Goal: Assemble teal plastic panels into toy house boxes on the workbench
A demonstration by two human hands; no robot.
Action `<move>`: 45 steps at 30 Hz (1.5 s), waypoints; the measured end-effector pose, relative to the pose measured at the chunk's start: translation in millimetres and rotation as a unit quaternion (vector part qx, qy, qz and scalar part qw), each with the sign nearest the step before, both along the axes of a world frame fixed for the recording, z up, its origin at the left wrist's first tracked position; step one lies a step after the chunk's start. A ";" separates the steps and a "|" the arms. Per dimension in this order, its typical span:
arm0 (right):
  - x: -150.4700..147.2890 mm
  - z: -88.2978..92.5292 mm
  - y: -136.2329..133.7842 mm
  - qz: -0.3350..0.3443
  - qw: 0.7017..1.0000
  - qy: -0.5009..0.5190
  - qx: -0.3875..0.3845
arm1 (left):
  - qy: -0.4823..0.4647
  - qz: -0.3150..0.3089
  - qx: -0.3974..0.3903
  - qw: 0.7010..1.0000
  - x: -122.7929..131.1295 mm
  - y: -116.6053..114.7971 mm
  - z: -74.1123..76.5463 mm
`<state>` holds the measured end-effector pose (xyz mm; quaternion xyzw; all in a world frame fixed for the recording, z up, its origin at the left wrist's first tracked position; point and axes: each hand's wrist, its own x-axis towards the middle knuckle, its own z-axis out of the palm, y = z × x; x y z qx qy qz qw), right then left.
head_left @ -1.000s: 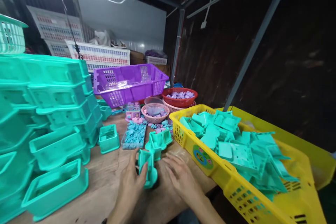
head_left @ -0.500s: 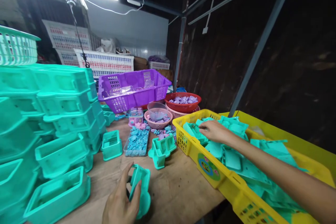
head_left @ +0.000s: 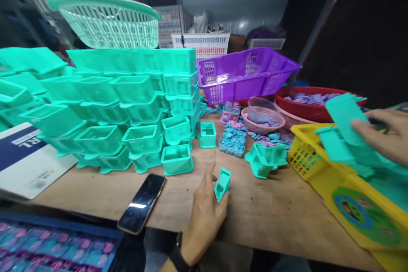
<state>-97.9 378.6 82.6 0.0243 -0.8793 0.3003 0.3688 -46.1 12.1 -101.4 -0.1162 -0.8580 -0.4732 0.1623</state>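
Note:
My left hand (head_left: 207,204), with a black band on its wrist, is closed around a small turquoise plastic housing (head_left: 223,183) just above the table; its lower part is hidden by my fingers. At the right edge, my right hand (head_left: 387,131) is blurred, its fingers pinching a flat turquoise plastic panel (head_left: 346,114) over the yellow basket (head_left: 314,165), which holds more turquoise panels. Another turquoise housing (head_left: 266,159) lies on the table between the hands. Beyond it sits a clear box of small blue pieces (head_left: 232,139).
Stacked turquoise housings (head_left: 137,106) fill the left, with a pale green basket (head_left: 111,25) on top. A phone (head_left: 142,204) lies at the table's front edge beside a white-and-blue box (head_left: 38,161). Behind stand a purple basket (head_left: 245,76) and a red basin (head_left: 331,112).
The view has swung left. My right hand has come up from among the panels with one pinched in its fingers. My left hand still holds a turquoise housing, now turned more upright.

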 end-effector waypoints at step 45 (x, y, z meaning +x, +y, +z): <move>100.0 -173.1 -230.7 0.135 0.942 0.019 0.305 | 0.032 -0.030 0.024 0.999 10.6 -37.5 -12.2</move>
